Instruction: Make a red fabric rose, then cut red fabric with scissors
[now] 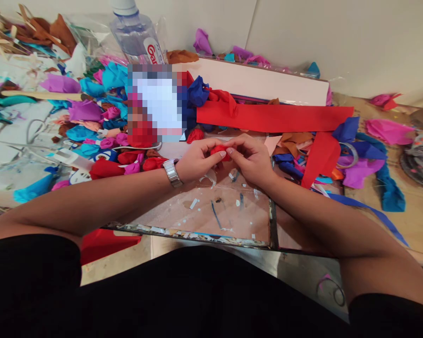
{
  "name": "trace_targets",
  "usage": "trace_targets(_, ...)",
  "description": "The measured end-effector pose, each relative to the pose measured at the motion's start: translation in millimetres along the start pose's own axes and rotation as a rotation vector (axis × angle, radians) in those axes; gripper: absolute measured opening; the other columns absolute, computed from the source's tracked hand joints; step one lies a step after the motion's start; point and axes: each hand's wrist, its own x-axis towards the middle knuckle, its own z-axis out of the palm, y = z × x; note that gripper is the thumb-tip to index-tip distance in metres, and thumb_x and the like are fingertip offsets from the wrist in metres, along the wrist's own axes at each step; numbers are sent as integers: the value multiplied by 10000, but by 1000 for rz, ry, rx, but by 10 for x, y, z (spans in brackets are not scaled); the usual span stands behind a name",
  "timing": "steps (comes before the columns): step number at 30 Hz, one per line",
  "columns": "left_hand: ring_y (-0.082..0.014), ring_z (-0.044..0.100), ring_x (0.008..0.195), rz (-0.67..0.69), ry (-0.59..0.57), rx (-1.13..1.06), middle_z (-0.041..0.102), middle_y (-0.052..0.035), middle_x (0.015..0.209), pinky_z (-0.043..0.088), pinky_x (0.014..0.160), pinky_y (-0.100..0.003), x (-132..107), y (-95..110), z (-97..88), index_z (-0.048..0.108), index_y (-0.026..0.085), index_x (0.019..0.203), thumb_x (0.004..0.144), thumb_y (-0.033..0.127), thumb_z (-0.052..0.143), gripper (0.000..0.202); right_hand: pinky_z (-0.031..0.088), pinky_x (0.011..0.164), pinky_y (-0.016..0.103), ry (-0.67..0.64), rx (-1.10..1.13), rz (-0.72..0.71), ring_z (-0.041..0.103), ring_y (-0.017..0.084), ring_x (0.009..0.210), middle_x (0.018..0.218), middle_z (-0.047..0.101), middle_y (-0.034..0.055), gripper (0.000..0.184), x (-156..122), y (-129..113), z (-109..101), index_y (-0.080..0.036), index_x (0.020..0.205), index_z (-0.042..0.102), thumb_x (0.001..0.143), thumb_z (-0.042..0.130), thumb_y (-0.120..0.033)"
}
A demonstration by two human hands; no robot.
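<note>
Both of my hands meet over the middle of a worn board (211,211). My left hand (196,159), with a metal watch (171,172) on the wrist, and my right hand (251,157) pinch a small piece of red crepe paper (220,151) between their fingertips. The fingers of both hands are closed on it. A long red paper strip (275,117) lies just beyond my hands. A heap of small rolled paper pieces (105,141) in red, pink, blue and purple lies to the left.
A plastic water bottle (136,30) stands at the back left. A white flat box (261,82) lies behind the red strip. Blue, purple and orange paper scraps (356,159) cover the right side. Wooden sticks (3,35) lie at the far left corner.
</note>
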Motion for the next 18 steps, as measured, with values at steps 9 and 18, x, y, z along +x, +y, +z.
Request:
trace_targets(9,-139,714,613,-72,2,-60,724,-29,744,564,571,-222,5,-7,-3,727,149,1013,916,461,786,332,528,760,357,13,-89,-51,644,206,841,907,760,50,317,38,-97,-24,-271,997,846,969,755,-573)
trace_targets(18,-142,695,589,-107,17,-100,708,-23,701,535,550,-226,7,8,1,730,139,1052,909,421,764,318,534,729,347,24,-62,-55,652,194,818,899,749,41,268,39,-80,-30,-299,1007,881,941,806,-548)
